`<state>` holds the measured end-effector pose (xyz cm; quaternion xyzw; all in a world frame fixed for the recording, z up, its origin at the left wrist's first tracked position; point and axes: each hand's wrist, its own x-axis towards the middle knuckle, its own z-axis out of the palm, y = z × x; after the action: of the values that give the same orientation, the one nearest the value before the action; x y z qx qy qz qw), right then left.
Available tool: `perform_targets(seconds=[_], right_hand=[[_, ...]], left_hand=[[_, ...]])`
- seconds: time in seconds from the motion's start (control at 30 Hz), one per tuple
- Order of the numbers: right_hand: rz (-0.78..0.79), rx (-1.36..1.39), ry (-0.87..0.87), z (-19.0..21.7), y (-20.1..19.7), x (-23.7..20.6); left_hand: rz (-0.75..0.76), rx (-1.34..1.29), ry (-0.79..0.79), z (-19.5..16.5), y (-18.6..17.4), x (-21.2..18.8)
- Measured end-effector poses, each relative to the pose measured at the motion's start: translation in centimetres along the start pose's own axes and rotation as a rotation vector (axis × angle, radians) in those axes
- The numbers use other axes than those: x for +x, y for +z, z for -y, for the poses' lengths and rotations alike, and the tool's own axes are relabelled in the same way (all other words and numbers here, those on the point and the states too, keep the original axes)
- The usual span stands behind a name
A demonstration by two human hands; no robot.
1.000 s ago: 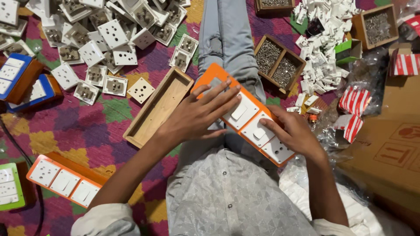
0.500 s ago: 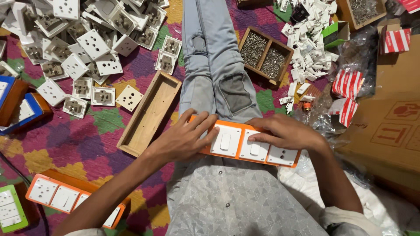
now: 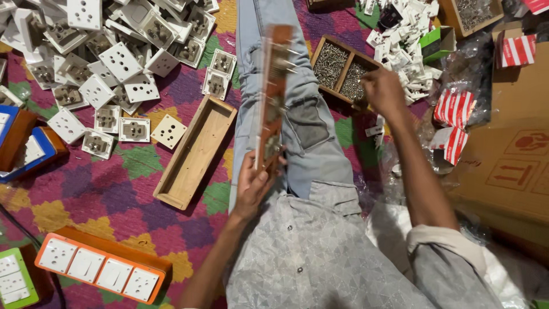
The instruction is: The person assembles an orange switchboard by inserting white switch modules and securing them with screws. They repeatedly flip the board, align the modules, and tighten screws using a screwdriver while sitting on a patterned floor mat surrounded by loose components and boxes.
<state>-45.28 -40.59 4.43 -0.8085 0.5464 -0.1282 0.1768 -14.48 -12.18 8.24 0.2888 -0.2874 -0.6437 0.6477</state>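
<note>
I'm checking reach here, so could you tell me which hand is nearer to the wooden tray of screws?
Right. The right hand hovers at the screw tray's near edge; the left hand holds the switch panel over the lap, farther away.

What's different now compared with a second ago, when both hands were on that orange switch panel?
The panel has been turned up on edge, held by the left hand alone. The right hand let go and reached to the wooden tray of screws. The empty wooden box and loose white sockets lie as before.
</note>
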Motion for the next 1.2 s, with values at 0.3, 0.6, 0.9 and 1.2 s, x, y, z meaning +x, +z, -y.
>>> perform_targets(seconds=[0.3,0.6,0.9,1.2], right_hand=[[-0.131,-0.364,-0.105,-3.1,6.6,-0.2],[-0.055,-0.32,-0.131,-4.5,5.9,-0.4],[-0.086,-0.307,-0.298,-3.5,4.2,-1.6],[-0.027,-0.302,-0.324,-4.2,3.8,-0.9]], left_hand=[[-0.209,-0.589,-0.138,3.3,1.1,1.4],[-0.207,-0.689,-0.218,3.5,1.5,1.3],[-0.227,-0.662,-0.278,3.1,2.0,1.3],[-0.196,-0.615,-0.265,3.6,1.9,1.4]])
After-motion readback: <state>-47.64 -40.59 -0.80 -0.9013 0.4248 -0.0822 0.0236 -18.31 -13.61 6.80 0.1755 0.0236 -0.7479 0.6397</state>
